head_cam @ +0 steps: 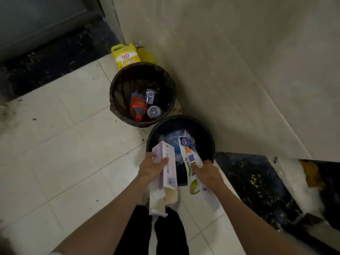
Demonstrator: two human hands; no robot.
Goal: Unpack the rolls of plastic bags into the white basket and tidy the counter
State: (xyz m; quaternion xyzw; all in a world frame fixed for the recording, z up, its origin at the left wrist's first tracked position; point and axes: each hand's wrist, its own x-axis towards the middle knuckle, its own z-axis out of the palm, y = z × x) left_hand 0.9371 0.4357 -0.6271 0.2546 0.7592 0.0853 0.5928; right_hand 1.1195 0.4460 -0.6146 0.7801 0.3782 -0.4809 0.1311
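Note:
My left hand [152,167] grips an opened white and purple cardboard box [168,162], its torn end pointing back toward me. My right hand [207,172] holds a printed white plastic wrapper [189,157] with green and blue print. Both items hang over the near rim of a black-lined bin [207,133] on the floor, which holds crumpled clear plastic. Neither the white basket nor the counter is in view.
A second round bin [117,83] stands just beyond, holding a red bottle [138,107] and clear plastic cups. A yellow packet [125,56] leans in the wall corner behind it. A beige wall runs along the right; pale floor tiles stretch to the left.

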